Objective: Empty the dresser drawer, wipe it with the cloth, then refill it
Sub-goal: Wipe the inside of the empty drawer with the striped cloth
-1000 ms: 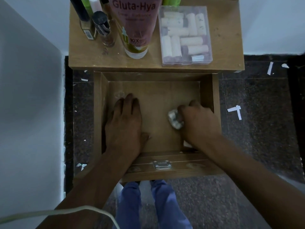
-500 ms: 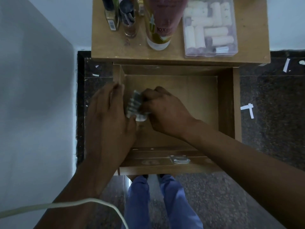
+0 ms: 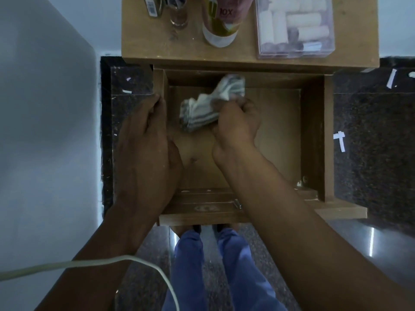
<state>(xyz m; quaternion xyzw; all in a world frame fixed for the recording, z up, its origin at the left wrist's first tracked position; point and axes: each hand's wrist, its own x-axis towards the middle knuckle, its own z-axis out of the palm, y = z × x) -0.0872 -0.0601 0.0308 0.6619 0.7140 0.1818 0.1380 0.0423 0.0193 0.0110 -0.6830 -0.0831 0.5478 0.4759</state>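
A: How is the right hand [image 3: 235, 124] being held?

B: It is being reached in from the near right, the forearm crossing the near front panel of the drawer [image 3: 312, 135]. The knuckles are being turned upward and the fingers are being curled tightly round the cloth [image 3: 206, 106], so the cloth is being gripped in a closed fist.

A: And where is the cloth being kept?

B: It is being held inside the drawer, toward the far left part of it. One striped end is being spread leftward from the fist, and another is being pushed up against the far wall.

A: What is being done with the left hand [image 3: 146, 144]?

B: It is being laid along the drawer's left wall, palm down, with the fingers extended toward the far end and the fingertips being bent over the rim. Nothing is being grasped by it; the wall is merely being pressed.

A: What is being shown beyond the drawer?

B: The dresser top [image 3: 354, 41] is being occupied by a clear box of white rolls [image 3: 294, 25] at the right and a large tube [image 3: 221, 21] beside it.
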